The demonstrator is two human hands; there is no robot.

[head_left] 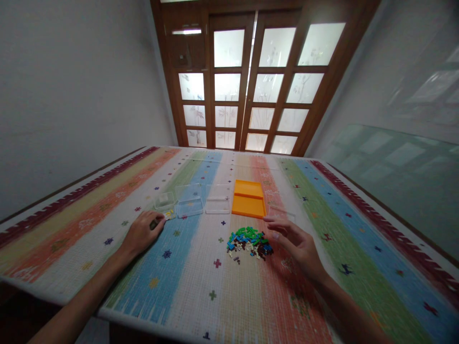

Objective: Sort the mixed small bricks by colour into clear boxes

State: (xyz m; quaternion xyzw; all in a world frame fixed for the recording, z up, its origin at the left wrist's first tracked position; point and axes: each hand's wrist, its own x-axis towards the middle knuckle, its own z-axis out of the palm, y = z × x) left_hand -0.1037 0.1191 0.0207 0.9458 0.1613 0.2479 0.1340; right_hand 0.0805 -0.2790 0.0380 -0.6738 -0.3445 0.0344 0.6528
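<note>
Beside a small clear plastic box, my left hand rests on the table with its fingers curled and the fingertips close together. A few small yellow pieces lie right by those fingertips; whether anything is pinched between them is too small to tell. My right hand hovers just right of a loose pile of small building bricks, in green, blue, dark brown and cream. Its fingers reach forward, apart from the thumb, and nothing shows in them. The forefinger tip is close to the near right corner of an orange open box.
Two more clear open boxes stand between the left hand and the orange box. A clear flat piece lies right of the orange box. A striped, patterned cloth covers the table. Wooden glazed doors stand beyond it.
</note>
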